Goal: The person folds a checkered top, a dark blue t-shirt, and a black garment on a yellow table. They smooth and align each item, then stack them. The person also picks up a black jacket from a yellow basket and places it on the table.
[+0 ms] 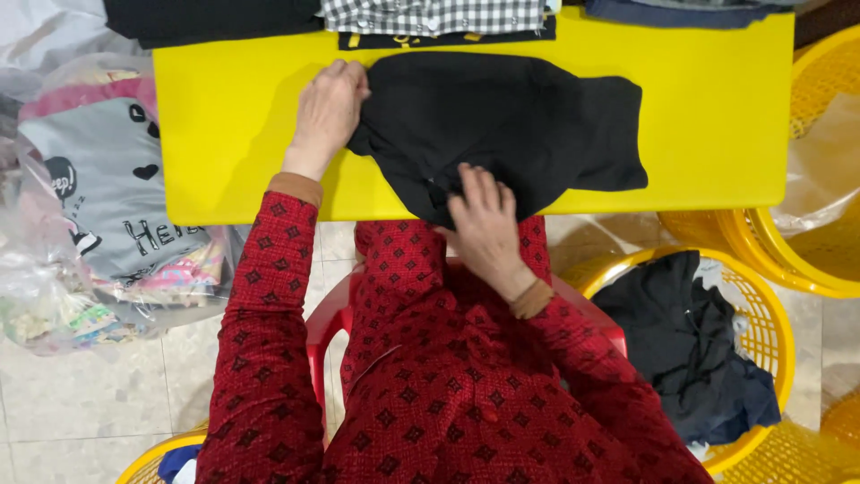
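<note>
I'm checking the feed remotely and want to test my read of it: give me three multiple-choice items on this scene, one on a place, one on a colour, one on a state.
1. Where does the black garment lie?
A. In a basket
B. On the yellow table
C. On the floor

2. What colour is the basket that holds dark clothes at the lower right?
A. Yellow
B. Blue
C. White

3. How are the hands placed?
A. Both lifted off the cloth
B. Both in the person's lap
C. Both pressed on the garment

Answers: 1 B, the garment is spread on the tabletop. 2 A, its mesh rim is yellow. 3 C, the left hand rests on the garment's left edge and the right hand lies flat on its near edge.
</note>
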